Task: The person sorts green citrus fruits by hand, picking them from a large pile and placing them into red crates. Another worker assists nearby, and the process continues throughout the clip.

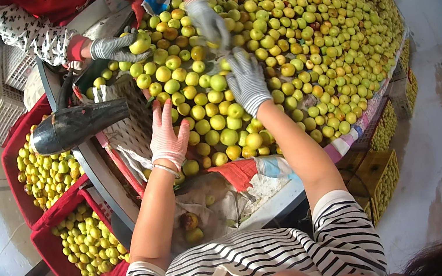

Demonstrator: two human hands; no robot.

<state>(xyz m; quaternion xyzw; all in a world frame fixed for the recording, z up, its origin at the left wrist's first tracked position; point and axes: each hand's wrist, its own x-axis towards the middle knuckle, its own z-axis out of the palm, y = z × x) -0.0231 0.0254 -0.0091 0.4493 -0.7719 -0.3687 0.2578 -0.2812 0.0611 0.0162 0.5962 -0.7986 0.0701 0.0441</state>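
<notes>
Small round yellow-green fruits (218,120) cover the sorting table before me. My left hand (168,136), in a pale pink-and-white glove, lies over fruits at the left edge, fingers apart and nothing in them. Among the fruits in the middle, my right hand (247,82) rests in a grey striped glove, fingers stretched out; its palm side is hidden. Just beyond it is a co-worker's blurred grey-gloved hand (207,23). The co-worker's other gloved hand (116,47) holds a fruit (140,43) at the upper left.
A black hair dryer (79,124) sits at the table's left edge, beside a white woven mesh (127,119). Red-lined crates (37,241) of fruit stand below on the left. Yellow crates (383,180) stand at right. Discarded fruits (191,227) lie on cloth near me.
</notes>
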